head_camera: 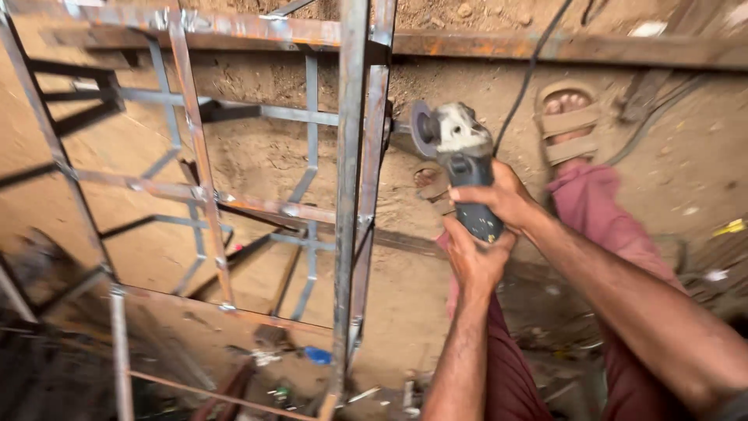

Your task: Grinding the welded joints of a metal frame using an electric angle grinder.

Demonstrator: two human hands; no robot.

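You are gripping the angle grinder with both hands: your right hand is closing firmly around the far part of its dark body, and your left hand is wrapping tight around the near end of the handle. The grinder is sitting right of centre, its disc pointing left and lying just beside, perhaps touching, the upright bar of the rusty steel frame. Its black power cable is running up and away to the far side, close to the tool's head; if it is drifting toward the disc, it could be cut. Your sandalled foot is resting on the dirt floor just beyond the grinder, toes bare, so sparks or a kicking disc could be reaching it. The disc could also be snagging on the bar's edge and jerking the tool toward your legs. No packages, labels or signs are readable; only a small blue scrap near the frame's foot and a yellow scrap at the far right are lying on the ground.
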